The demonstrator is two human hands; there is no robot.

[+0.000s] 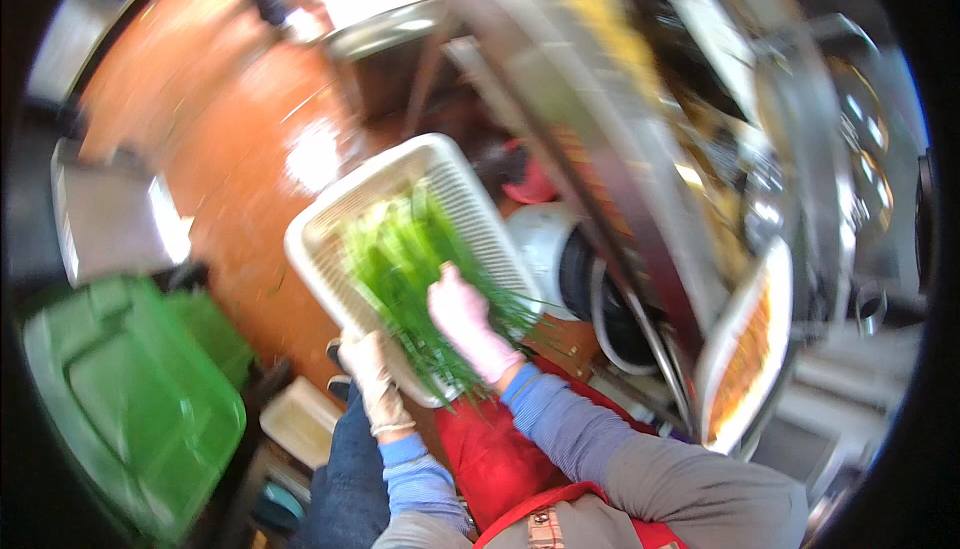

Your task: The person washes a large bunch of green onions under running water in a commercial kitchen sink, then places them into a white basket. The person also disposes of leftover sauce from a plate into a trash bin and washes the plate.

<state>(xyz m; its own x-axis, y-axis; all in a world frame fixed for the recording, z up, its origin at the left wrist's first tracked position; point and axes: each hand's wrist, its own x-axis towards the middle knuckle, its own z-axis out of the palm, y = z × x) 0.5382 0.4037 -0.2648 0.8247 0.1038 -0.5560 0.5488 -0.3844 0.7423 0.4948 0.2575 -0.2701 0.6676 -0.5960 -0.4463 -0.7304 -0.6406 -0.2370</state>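
Observation:
A white slotted plastic basket (pixel 307 238) is held in front of me, tilted in the view. Long green leafy stalks (pixel 405 249), like chives or scallions, lie in it, and their thin tips hang over the near edge. My left hand (pixel 367 369), in a pale glove, grips the basket's near left rim. Over the stalks is my right hand (pixel 461 309), in a pinkish glove, with its fingers curled; blur hides whether it grips any of them.
A green lidded bin (pixel 142 406) stands at the left on the orange floor (pixel 225 136). Along the right runs a steel counter (pixel 600 99) with a white dish of orange-brown food (pixel 750 354). A white bucket (pixel 544 256) is below it.

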